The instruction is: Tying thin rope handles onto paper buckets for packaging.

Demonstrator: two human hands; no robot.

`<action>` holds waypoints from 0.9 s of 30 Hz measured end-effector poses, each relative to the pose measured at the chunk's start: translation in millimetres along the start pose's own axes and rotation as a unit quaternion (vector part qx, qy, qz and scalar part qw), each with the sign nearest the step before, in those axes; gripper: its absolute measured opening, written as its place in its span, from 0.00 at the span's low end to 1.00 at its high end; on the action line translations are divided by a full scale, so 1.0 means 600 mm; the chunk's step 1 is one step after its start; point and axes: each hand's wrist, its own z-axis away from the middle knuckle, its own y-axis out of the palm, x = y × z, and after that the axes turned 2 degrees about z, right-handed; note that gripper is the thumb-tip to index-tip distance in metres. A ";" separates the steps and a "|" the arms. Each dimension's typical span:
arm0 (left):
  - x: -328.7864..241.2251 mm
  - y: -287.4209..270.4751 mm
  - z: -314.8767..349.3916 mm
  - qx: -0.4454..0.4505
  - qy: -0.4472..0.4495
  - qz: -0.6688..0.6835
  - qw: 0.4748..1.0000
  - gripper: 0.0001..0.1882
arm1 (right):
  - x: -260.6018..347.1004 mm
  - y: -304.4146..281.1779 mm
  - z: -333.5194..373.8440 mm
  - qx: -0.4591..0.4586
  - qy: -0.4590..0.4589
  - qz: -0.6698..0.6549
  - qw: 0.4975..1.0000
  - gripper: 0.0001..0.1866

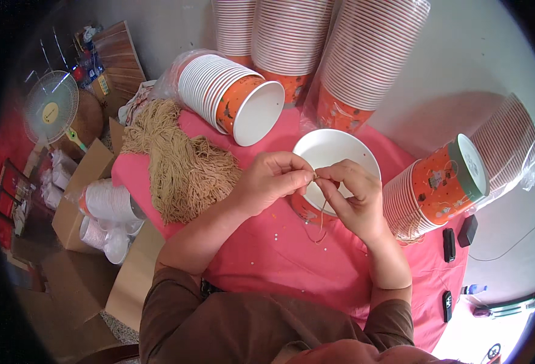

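My left hand (275,182) and my right hand (357,197) meet fingertip to fingertip, both pinching a thin tan cord (323,225). A loop of the cord hangs down below the fingers. Just behind and partly under my hands stands an orange paper bucket (340,141) with its white mouth facing up. The fingers hide the exact spot where the cord is gripped. Left of my left hand a thick bundle of tan cords (179,167) lies spread over the pink cloth (261,267).
A wrapped stack of buckets (237,97) lies behind; tall stacks (373,54) stand against the wall. At right another stack (440,182) tilts, with cords by its rim. Small black objects (449,244) lie near the right edge. Cardboard boxes (82,218) and a fan (51,109) are at left.
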 end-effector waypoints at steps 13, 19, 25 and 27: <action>0.008 0.000 0.001 -0.016 0.028 -0.037 0.999 0.08 | 0.001 -0.001 0.001 -0.013 -0.015 0.035 0.999 0.11; 0.007 0.011 0.004 -0.052 0.085 -0.131 0.986 0.07 | -0.006 -0.006 0.005 -0.010 -0.038 0.106 0.994 0.11; 0.007 0.008 0.005 -0.063 0.123 -0.218 0.966 0.05 | -0.007 -0.010 0.005 0.011 -0.072 0.189 0.979 0.11; 0.009 0.007 0.004 -0.068 0.129 -0.207 0.967 0.04 | -0.005 -0.011 0.004 0.019 -0.074 0.208 0.975 0.11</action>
